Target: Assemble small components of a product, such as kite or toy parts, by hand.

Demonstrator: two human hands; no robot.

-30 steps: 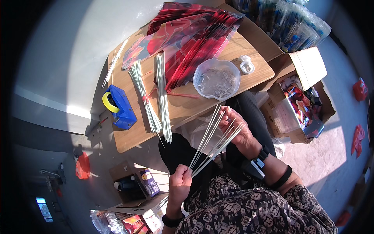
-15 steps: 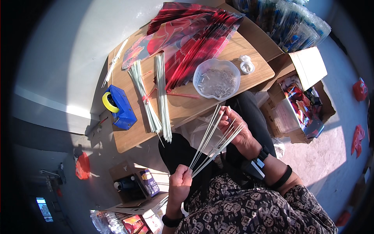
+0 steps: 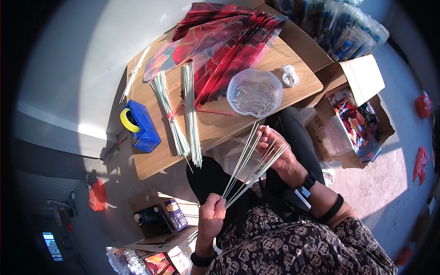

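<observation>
A light brown wood-grain surface with rounded corners, crowded along its far edge.
Glossy red-and-dark printed sheets, stacked and fanned, reach the far edge. Two long bundles of pale thin sticks lie side by side: one bundle bound with a red band, the other bundle jutting past the near edge. A blue tape dispenser sits at the left edge, thin white sticks near the far-left corner. A translucent plastic bowl stands by the near edge, a small round white container toward the right corner.
</observation>
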